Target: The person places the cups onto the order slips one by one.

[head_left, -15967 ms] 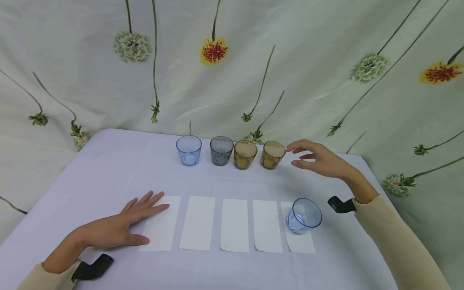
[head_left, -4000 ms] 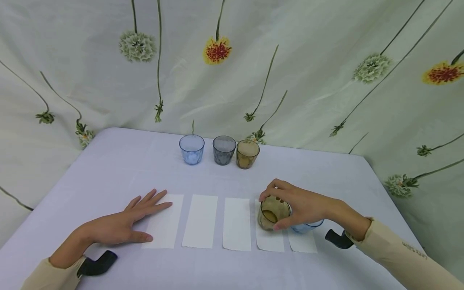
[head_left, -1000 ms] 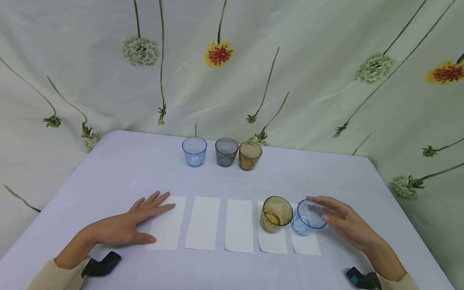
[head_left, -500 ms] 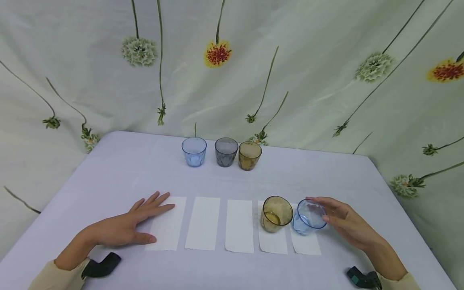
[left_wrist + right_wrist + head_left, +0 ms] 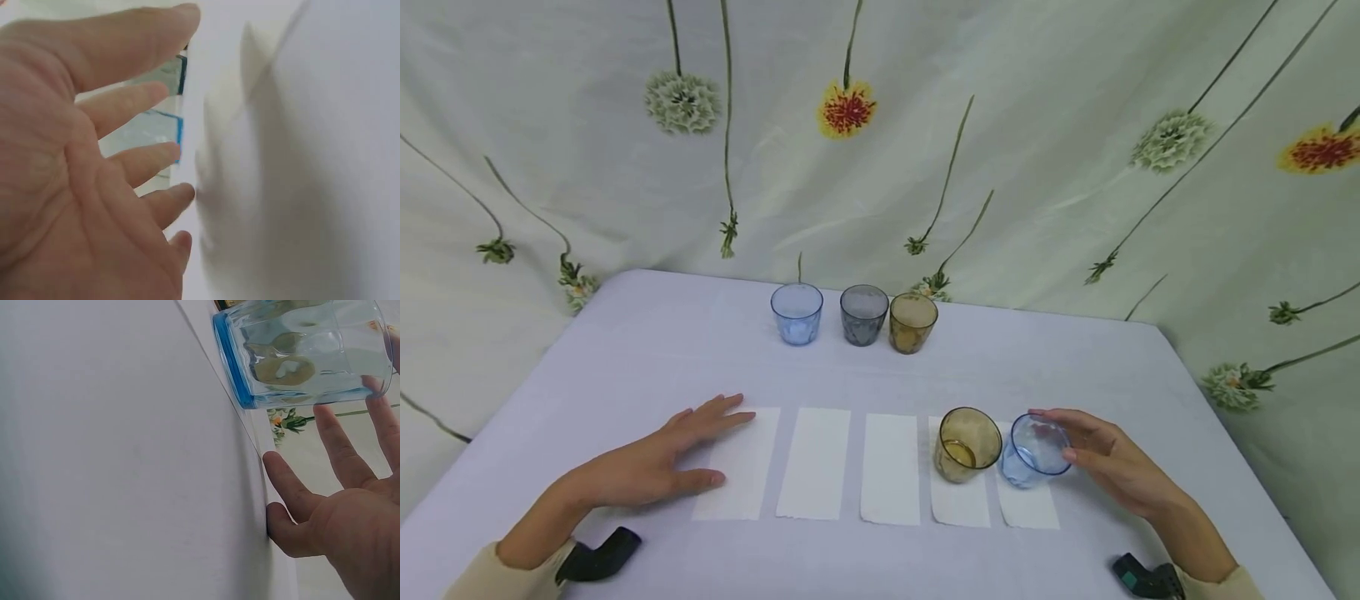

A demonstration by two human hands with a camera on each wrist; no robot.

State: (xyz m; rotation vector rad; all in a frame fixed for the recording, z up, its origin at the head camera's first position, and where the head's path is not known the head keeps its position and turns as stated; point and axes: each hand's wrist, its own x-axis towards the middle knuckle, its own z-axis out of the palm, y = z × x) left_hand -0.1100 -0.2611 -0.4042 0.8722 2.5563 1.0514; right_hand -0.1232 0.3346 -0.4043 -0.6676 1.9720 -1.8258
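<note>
My right hand (image 5: 1120,467) holds a blue glass tumbler (image 5: 1024,468) at its right side, thumb on the near rim and fingers behind. The tumbler stands upright on the rightmost paper strip (image 5: 1032,512). In the right wrist view, fingertips (image 5: 325,415) meet the side of this blue tumbler (image 5: 294,350). An amber tumbler (image 5: 958,467) stands close to its left on another strip (image 5: 962,510). My left hand (image 5: 640,467) is spread at the leftmost strip (image 5: 741,475), thumb and fingers apart, holding nothing. The left wrist view shows its palm (image 5: 81,175).
At the back of the white-covered table (image 5: 685,333) stand a blue tumbler (image 5: 797,321), a grey tumbler (image 5: 863,321) and an amber tumbler (image 5: 912,329). Two bare paper strips (image 5: 812,467) lie mid-row. A flower-print cloth (image 5: 1000,125) hangs behind.
The amber tumbler came from the back row to the paper strip, carried by my right hand, which then moved onto the blue tumbler. Just now my left hand's fingers have shifted and lifted slightly.
</note>
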